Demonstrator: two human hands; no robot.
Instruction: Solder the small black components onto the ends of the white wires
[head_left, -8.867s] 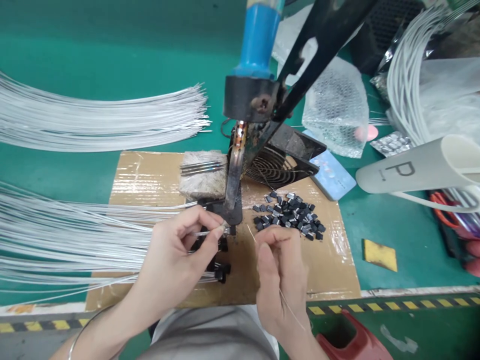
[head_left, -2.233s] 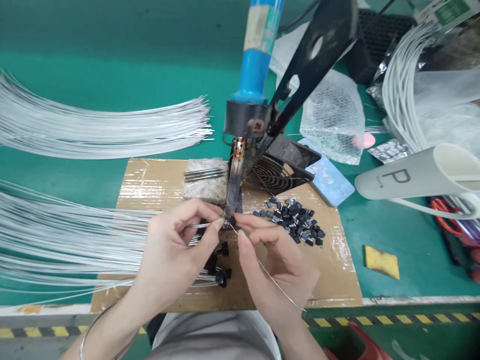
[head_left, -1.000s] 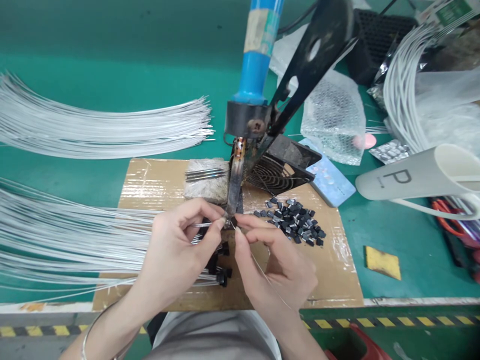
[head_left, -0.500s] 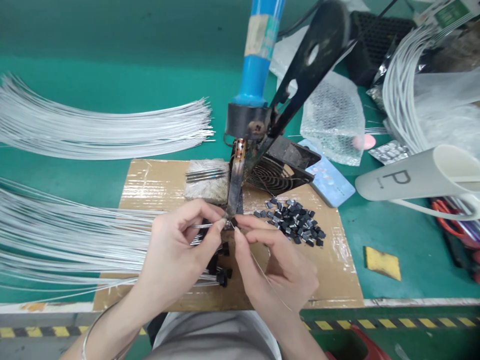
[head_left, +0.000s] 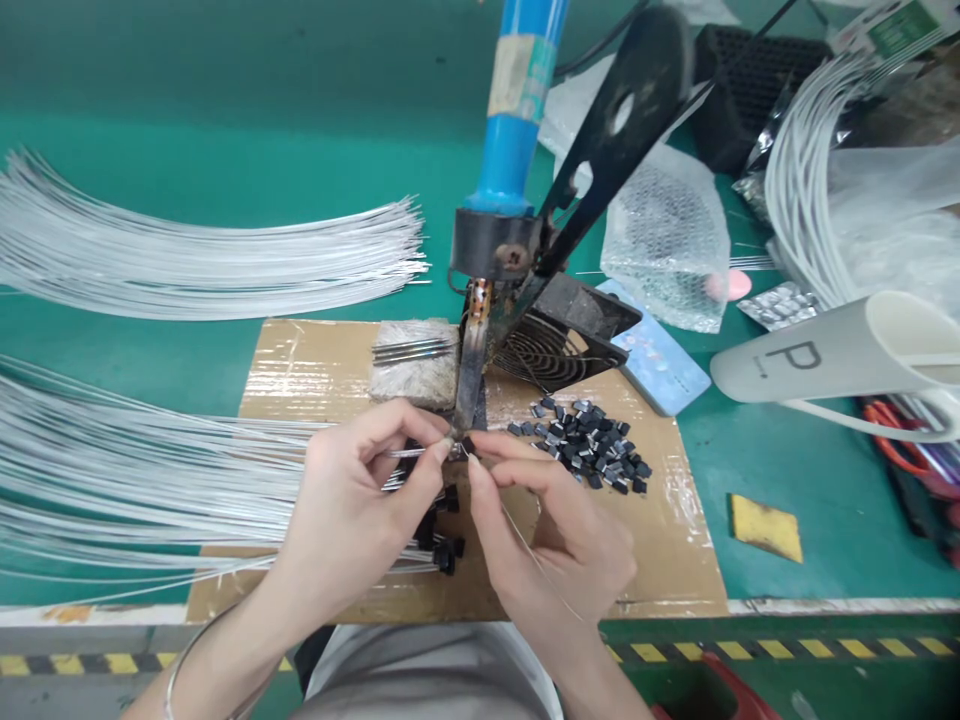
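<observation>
My left hand [head_left: 367, 500] is closed, its thumb and forefinger pinching a white wire [head_left: 405, 454] just below the tip of a fixed soldering iron [head_left: 471, 370]. Facing it, my right hand [head_left: 559, 535] pinches a small black connector [head_left: 468, 445] and a thin strand of solder wire [head_left: 536, 560], which trails down over the palm. The wire end and the connector meet under the iron's tip; the fingertips partly hide the joint. Beneath my left hand lie white wires with black connectors [head_left: 447, 553] at their ends.
Loose black connectors [head_left: 596, 445] are heaped on the cardboard [head_left: 660, 530]. A fan [head_left: 551, 345] stands behind the iron. White wire bundles [head_left: 225, 260] lie at left. At right are a white cup [head_left: 802, 350], a blue box [head_left: 667, 370] and a yellow sponge [head_left: 765, 527].
</observation>
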